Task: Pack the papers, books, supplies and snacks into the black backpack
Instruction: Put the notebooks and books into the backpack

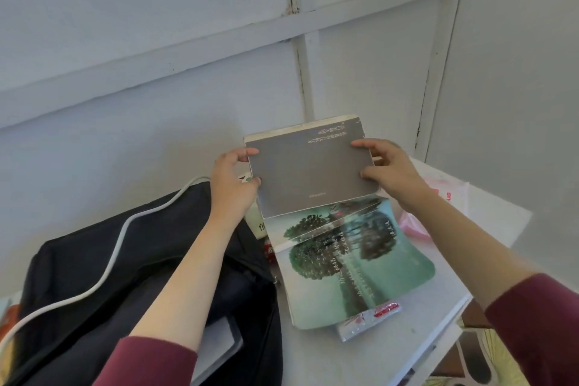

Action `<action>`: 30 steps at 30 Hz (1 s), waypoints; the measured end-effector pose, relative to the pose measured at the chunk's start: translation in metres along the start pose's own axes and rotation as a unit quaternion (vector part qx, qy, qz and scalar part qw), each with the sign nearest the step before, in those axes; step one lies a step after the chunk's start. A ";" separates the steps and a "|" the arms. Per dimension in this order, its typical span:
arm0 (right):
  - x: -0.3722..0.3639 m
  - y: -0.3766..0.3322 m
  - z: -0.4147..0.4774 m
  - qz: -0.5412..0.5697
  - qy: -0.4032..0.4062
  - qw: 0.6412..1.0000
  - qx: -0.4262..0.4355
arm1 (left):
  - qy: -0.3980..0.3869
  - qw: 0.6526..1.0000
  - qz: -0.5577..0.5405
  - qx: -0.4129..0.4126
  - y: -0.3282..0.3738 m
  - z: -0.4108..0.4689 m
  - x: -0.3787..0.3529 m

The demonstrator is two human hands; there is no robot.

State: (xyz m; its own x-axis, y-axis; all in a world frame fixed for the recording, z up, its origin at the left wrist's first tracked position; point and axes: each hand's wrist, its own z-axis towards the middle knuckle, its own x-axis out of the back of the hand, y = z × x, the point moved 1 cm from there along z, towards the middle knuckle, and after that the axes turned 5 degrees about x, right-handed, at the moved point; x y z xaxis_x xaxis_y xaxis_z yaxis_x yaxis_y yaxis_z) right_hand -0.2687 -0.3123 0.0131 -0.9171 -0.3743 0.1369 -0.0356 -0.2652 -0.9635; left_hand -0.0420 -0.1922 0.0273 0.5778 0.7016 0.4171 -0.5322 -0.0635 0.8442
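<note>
We pinch grey book between left hand, right hand; slip could shove green book off counter.

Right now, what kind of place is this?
Probably a home study corner: a white table against a panelled wall, a teal book lying on it, a black backpack beside it.
</note>
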 end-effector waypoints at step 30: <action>0.018 0.017 -0.084 -0.159 0.038 0.986 -0.003 | -0.221 0.938 -0.154 0.220 0.006 -0.076 -0.002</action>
State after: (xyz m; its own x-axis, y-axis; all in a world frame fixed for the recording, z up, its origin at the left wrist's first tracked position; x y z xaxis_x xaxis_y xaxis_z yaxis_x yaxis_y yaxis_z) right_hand -0.3192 -0.2492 -0.0197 -0.8864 -0.2046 0.4153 -0.3291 -0.3525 -0.8761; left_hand -0.0936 -0.1399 0.0063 0.9138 0.3782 0.1480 -0.0479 -0.2616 0.9640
